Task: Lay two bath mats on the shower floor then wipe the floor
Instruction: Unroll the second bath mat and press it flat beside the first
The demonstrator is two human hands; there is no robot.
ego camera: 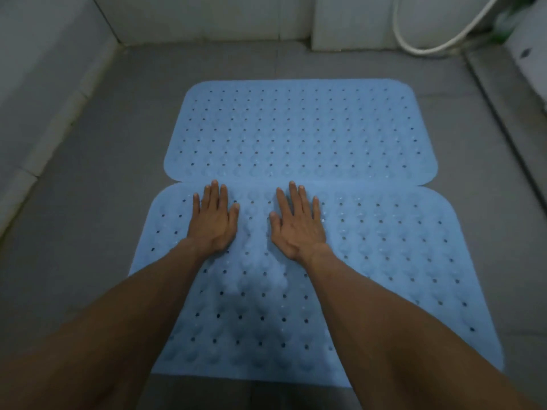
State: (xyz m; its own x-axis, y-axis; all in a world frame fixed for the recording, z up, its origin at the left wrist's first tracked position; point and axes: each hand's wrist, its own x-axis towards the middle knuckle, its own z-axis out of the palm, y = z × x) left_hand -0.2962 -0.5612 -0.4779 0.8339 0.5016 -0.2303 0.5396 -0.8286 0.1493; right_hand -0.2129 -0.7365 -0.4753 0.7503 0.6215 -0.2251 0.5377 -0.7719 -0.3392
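Note:
Two light-blue perforated bath mats lie flat on the grey shower floor (88, 179), long edges side by side. The far mat (299, 128) sits toward the back wall. The near mat (384, 247) lies closest to me, its far edge meeting the far mat's near edge. My left hand (213, 220) presses palm-down on the near mat with fingers straight, just short of that seam. My right hand (299, 223) lies flat the same way a little to the right. Both forearms cover part of the near mat.
White tiled walls (44, 69) rise at the left and the back. A white hose (429, 45) loops down at the back right. A raised sill (503, 119) runs along the right side of the floor. Bare grey floor surrounds the mats.

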